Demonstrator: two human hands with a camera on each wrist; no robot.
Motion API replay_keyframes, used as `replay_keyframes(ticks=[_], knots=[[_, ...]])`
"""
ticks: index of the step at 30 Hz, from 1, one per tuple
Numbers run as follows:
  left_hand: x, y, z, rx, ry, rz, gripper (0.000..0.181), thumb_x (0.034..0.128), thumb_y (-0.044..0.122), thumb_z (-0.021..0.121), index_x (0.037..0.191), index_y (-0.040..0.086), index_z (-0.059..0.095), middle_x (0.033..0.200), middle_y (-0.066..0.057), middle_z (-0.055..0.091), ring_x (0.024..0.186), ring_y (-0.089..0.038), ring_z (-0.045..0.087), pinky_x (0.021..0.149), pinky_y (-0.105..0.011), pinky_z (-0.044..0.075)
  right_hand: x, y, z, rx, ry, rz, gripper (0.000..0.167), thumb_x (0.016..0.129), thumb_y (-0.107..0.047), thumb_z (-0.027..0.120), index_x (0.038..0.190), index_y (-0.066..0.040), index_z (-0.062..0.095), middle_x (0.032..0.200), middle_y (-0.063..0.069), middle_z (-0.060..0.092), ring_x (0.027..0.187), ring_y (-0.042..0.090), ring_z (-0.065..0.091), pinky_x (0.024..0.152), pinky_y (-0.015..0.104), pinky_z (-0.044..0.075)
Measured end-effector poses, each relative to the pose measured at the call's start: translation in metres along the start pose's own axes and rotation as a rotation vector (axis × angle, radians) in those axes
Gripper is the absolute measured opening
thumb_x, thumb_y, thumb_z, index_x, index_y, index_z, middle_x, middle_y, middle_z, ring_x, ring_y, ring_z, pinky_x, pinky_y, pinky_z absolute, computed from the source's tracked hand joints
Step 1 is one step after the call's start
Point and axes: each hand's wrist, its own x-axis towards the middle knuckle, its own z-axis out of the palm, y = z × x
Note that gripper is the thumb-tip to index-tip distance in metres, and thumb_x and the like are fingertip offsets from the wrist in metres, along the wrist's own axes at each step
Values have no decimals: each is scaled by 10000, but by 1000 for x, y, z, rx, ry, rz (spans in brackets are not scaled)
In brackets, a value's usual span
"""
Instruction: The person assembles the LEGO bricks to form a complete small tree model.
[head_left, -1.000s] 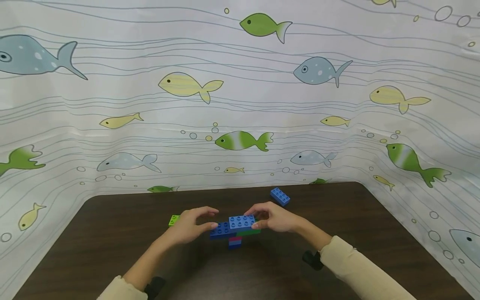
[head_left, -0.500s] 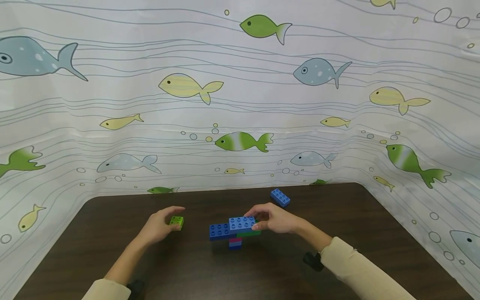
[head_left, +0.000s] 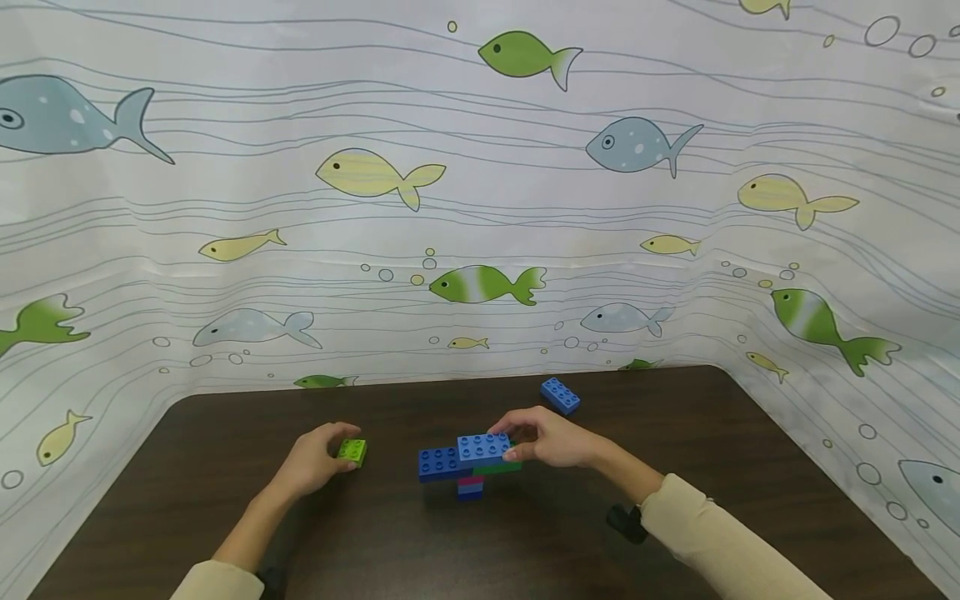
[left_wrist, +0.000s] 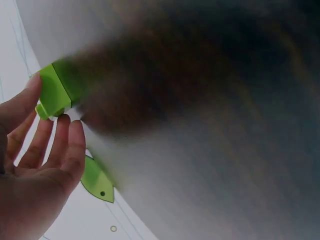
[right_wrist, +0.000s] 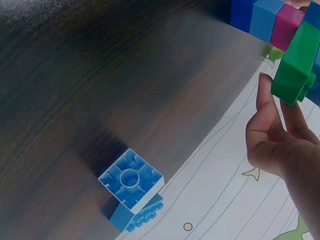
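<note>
In the head view, a stack of toy building bricks stands mid-table: a light blue brick [head_left: 482, 448] on top, a dark blue brick [head_left: 438, 464] jutting left, a green brick [head_left: 497, 468] to the right, and a narrow column [head_left: 470, 487] below. My right hand [head_left: 551, 437] holds the light blue brick's right end between thumb and fingers. To the left, my left hand [head_left: 313, 458] grips a small lime green brick [head_left: 352, 452]. The left wrist view shows the thumb on one side of that lime brick [left_wrist: 56, 90], fingertips by its studded side.
A loose blue brick [head_left: 560, 396] lies near the back edge of the dark wooden table [head_left: 247, 425]. Blue brick shapes also appear in the right wrist view, one with its hollow underside [right_wrist: 131, 179] visible. A fish-patterned sheet [head_left: 390, 250] surrounds the table's back and sides.
My left hand has moved left from the stack to the lime green brick and closed its fingers around it. My right hand has stayed at the stack.
</note>
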Motion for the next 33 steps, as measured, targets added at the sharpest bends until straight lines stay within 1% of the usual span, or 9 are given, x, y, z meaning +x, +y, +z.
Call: replay_keyframes(ticks=[3,6,8,11,15,21,23,28,33], knots=[[0,-1,1,16,-4,-9,379,706,19,751,1054,-32,610,1016,-166,598,903,-326,557,754,-475,445,0,0,0,-4,0,-12,289,887,-99,595,1168,-35,576,1129,94,576,950,201,536,801,278,461],[-1,0,2,20,-9,-17,344,706,16,750,1024,-23,623,989,-130,600,868,-283,560,732,-450,454,-1,0,1,-9,2,-14,289,887,-98,595,1168,-33,576,1126,96,577,945,198,535,797,274,460],[-2,3,0,14,-8,-10,331,709,11,745,1017,-20,627,991,-123,600,867,-276,559,734,-447,455,-1,0,0,-11,1,-16,290,888,-96,594,1169,-30,575,1126,98,577,941,200,534,796,279,460],[-5,11,-3,1,2,16,326,711,11,743,1014,-19,628,987,-117,599,862,-274,555,731,-445,456,-2,1,0,-10,-1,-17,289,889,-100,592,1170,-30,574,1131,100,576,944,200,534,802,289,458],[-9,26,-8,-16,30,50,328,713,12,742,1019,-17,628,981,-110,599,854,-272,556,720,-430,458,-2,0,0,-7,-4,-17,288,891,-104,590,1170,-33,574,1136,96,574,949,198,534,809,296,458],[-17,55,-9,-52,81,59,336,713,-4,740,1031,-16,632,1002,-118,599,876,-295,571,719,-420,472,-1,0,0,-11,-2,-1,284,888,-104,594,1169,-63,579,1130,58,581,960,185,541,826,302,455],[-19,64,-8,-65,94,58,337,711,-6,742,1031,-10,635,1007,-114,598,874,-291,574,713,-411,475,-1,0,0,-13,-1,2,283,888,-109,596,1169,-70,580,1128,50,582,962,181,543,831,309,453],[-22,86,-2,-82,125,62,328,708,-14,746,1020,19,650,1002,-94,594,853,-248,566,715,-385,477,-1,0,0,-20,-5,-17,288,891,-107,590,1172,-43,574,1136,84,579,972,199,543,841,332,454],[-24,106,7,-73,125,79,321,712,-5,747,1017,43,659,1009,-81,587,875,-228,541,737,-387,474,-1,0,0,-28,-4,-23,285,892,-108,590,1168,-38,574,1131,88,582,974,201,543,842,341,453]])
